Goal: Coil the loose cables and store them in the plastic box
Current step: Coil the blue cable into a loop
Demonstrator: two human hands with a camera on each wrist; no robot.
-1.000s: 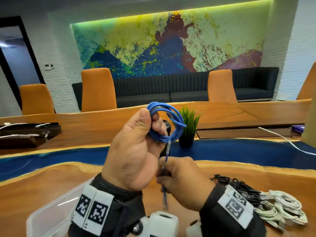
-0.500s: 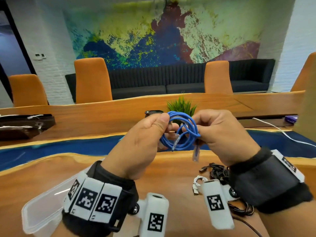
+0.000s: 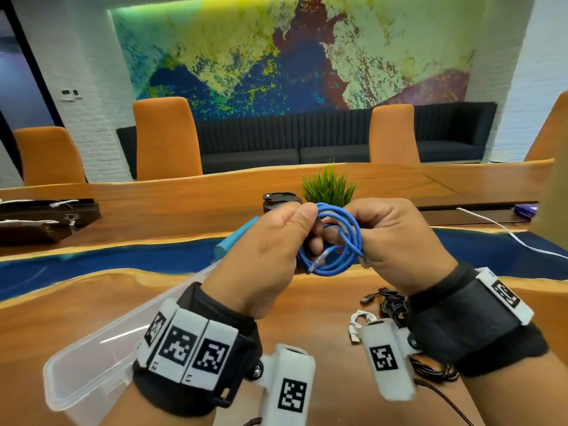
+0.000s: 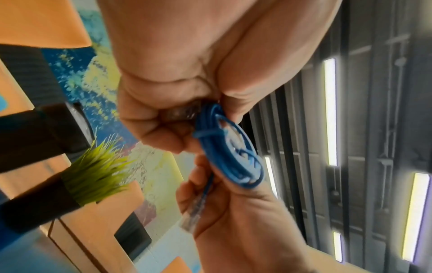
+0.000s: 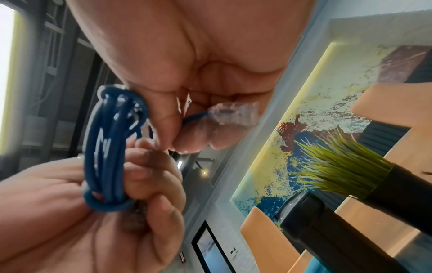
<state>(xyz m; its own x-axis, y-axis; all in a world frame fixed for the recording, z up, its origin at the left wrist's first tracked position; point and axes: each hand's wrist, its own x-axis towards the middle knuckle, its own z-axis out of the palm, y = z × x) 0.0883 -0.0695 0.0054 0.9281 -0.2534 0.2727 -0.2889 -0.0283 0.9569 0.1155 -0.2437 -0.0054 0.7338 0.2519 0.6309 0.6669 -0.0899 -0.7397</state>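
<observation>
Midair, blue cable (image 3: 333, 241) wound into a small multi-loop coil with white lettering, one turn cinching the bundle. Left hand (image 3: 264, 256) fingers curl around one side; right hand (image 3: 396, 241) fingers pinch its clear plug (image 5: 233, 115).

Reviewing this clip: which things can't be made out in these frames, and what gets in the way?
- Plastic box: in the head view its near end is cut off by the bottom edge and partly covered by the left hand, so its contents are unknown.
- Black cables on the table: mostly behind the right hand and wrist.
- Blue cable: motion-blurred in both wrist views; its printing is unreadable.
</observation>
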